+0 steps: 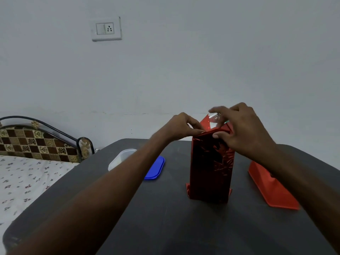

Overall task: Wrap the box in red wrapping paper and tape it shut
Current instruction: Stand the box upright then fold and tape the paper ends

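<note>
the box [211, 168] stands upright on the dark bench [165, 218], already sleeved in shiny red wrapping paper [206, 124] that flares a little at its base and sticks up loose past the top. my left hand [181, 127] is at the top left edge, fingers [197, 131] curled and pinching the paper fold there. my right hand [244, 129] is over the top right, thumb pressing the paper down at the near edge while the other fingers curl over the open end; something clear and glossy shows under them, but i cannot tell what it is. to the right of the box, under my right forearm, lies a red-orange plastic thing [272, 186]. to the left, beside each other, sit a blue lid [156, 168] and a white tub [121, 158]. a bed [33, 173] is off the bench's left side.
</note>
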`<control>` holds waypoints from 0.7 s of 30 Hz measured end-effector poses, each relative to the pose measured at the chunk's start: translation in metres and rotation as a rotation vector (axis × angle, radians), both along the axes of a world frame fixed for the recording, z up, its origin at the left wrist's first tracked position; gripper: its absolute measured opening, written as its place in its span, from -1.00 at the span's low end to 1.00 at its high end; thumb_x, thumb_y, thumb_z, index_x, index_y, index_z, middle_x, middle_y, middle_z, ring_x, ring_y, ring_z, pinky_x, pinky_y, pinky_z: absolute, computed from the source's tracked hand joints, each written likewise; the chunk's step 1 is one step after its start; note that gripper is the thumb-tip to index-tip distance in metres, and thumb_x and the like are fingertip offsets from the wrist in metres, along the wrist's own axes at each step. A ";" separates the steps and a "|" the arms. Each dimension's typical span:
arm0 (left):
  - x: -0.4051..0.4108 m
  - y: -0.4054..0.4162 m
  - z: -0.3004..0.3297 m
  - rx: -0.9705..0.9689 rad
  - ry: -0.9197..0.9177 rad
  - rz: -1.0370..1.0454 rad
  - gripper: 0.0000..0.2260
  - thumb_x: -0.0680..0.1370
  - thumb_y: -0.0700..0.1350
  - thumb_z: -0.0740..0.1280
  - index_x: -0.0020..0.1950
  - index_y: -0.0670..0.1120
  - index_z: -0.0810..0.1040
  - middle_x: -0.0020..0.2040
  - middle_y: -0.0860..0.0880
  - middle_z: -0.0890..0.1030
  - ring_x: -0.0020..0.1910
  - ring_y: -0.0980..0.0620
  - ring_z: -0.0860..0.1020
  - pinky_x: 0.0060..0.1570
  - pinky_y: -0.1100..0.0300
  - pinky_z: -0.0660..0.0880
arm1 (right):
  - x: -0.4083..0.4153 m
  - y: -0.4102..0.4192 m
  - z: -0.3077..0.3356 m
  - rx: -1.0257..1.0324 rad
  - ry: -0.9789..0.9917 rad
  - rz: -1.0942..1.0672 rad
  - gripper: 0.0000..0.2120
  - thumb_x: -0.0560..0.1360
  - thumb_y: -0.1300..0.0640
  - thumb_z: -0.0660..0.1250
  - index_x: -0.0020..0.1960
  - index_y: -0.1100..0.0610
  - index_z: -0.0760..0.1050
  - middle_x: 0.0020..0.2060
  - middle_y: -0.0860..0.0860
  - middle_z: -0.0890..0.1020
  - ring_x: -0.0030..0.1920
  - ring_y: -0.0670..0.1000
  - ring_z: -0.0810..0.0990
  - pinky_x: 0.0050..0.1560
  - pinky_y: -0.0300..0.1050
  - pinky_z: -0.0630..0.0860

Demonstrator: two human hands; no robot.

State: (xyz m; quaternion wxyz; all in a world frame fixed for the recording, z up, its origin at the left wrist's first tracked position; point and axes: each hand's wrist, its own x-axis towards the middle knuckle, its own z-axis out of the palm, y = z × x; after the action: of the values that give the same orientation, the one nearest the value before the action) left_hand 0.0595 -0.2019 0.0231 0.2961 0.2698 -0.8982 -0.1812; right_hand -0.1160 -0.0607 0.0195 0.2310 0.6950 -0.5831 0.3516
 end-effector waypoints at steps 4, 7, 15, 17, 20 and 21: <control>-0.001 -0.001 0.000 -0.005 -0.010 0.016 -0.86 0.49 -0.05 0.46 0.04 0.09 0.73 -0.10 0.14 0.69 -0.12 0.20 0.62 -0.01 0.18 0.58 | 0.001 0.006 -0.008 -0.102 0.067 0.017 -0.59 0.37 0.15 0.57 0.19 -0.02 0.62 -0.15 -0.03 0.65 0.01 0.07 0.46 -0.04 -0.10 0.32; -0.002 0.001 0.003 -0.039 -0.057 0.029 -0.85 0.50 -0.02 0.46 0.06 0.13 0.72 -0.11 0.14 0.67 -0.08 -0.02 0.62 -0.01 0.05 0.57 | 0.008 0.010 -0.016 -0.192 0.175 0.002 -0.68 0.31 0.21 0.60 0.05 0.09 0.67 -0.21 -0.02 0.67 -0.07 0.12 0.49 -0.06 -0.08 0.32; -0.003 0.004 0.016 -0.061 -0.180 0.002 -0.75 0.48 0.08 0.47 0.15 0.12 0.69 -0.08 0.13 0.62 -0.16 0.37 0.50 -0.26 0.49 0.33 | 0.014 0.015 -0.047 -0.286 0.280 -0.075 -0.89 0.42 0.14 0.52 -0.11 0.18 0.68 -0.22 0.08 0.67 -0.09 0.18 0.51 -0.08 0.02 0.37; -0.005 0.004 0.018 -0.079 -0.207 0.008 -0.75 0.49 0.08 0.47 0.15 0.11 0.69 -0.04 0.10 0.63 -0.16 0.32 0.50 -0.28 0.49 0.33 | 0.015 0.017 -0.055 -0.302 0.293 -0.093 -0.88 0.44 0.13 0.50 -0.10 0.19 0.68 -0.19 0.11 0.68 -0.05 0.20 0.53 -0.06 0.06 0.41; -0.008 0.004 0.021 -0.113 -0.245 0.013 -0.76 0.50 0.07 0.46 0.16 0.11 0.68 0.00 0.06 0.65 -0.18 0.33 0.49 -0.30 0.55 0.32 | 0.016 0.018 -0.064 -0.315 0.276 -0.112 -0.87 0.45 0.14 0.48 -0.09 0.20 0.68 -0.16 0.14 0.67 0.01 0.22 0.55 -0.03 0.09 0.44; -0.009 0.004 0.022 -0.123 -0.265 0.016 -0.76 0.51 0.07 0.45 0.17 0.12 0.68 0.03 0.05 0.65 -0.17 0.31 0.49 -0.29 0.54 0.31 | 0.017 0.018 -0.066 -0.315 0.263 -0.119 -0.86 0.45 0.13 0.47 -0.08 0.21 0.68 -0.14 0.14 0.67 0.02 0.22 0.55 -0.02 0.09 0.45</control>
State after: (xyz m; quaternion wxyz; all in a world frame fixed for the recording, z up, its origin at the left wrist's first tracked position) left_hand 0.0504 -0.1982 0.0449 0.1926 0.2800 -0.9365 -0.0863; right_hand -0.0991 -0.0430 -0.0462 0.4311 0.6548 -0.5257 0.3303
